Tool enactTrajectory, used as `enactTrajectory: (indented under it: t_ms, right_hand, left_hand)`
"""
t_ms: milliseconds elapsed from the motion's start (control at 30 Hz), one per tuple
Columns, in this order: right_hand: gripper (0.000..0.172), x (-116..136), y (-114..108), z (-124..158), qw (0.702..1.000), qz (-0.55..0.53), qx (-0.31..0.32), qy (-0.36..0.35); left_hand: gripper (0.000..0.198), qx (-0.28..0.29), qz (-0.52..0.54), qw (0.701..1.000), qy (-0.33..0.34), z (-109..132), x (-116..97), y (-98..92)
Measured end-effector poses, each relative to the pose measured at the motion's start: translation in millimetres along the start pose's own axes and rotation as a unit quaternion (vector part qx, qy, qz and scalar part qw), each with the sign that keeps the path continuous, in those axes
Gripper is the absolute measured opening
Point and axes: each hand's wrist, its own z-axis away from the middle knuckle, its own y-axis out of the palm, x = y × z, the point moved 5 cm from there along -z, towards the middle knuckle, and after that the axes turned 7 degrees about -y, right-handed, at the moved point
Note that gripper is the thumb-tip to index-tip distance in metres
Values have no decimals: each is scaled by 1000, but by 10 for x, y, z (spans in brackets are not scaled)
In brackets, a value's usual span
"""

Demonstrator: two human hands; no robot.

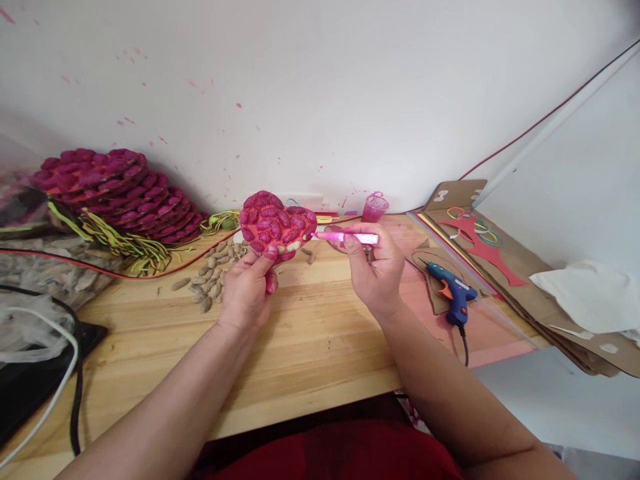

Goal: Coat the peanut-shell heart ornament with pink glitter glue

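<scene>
My left hand grips the lower edge of a heart-shaped plaque between thumb and fingers, raised above the table. Peanuts painted magenta cover its face; a few along the lower right edge are still pale. Pinched in my right hand is a paintbrush, white and stained pink, pointing left. Its tip meets or nearly meets the plaque's right edge. Magenta stains show on my left fingertips. Behind my left hand, loose unpainted peanuts lie on the wooden table.
Stacked magenta peanut plaques with yellow-green cords stand at left, near plastic bags and cables. A plastic cup of magenta liquid stands by the splattered wall. To the right are a blue glue gun and cardboard.
</scene>
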Motion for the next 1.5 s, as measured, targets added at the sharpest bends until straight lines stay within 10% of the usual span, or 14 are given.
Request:
enactTrajectory:
  t_ms: [833, 1500]
  right_hand:
    - [12, -27, 9, 37, 1000, -3, 8, 8]
    - [4, 215, 40, -32, 989, 103, 56, -95]
  left_hand:
    - [19, -16, 17, 999, -47, 0, 12, -9]
    - [21, -2, -175, 975, 138, 34, -83, -56]
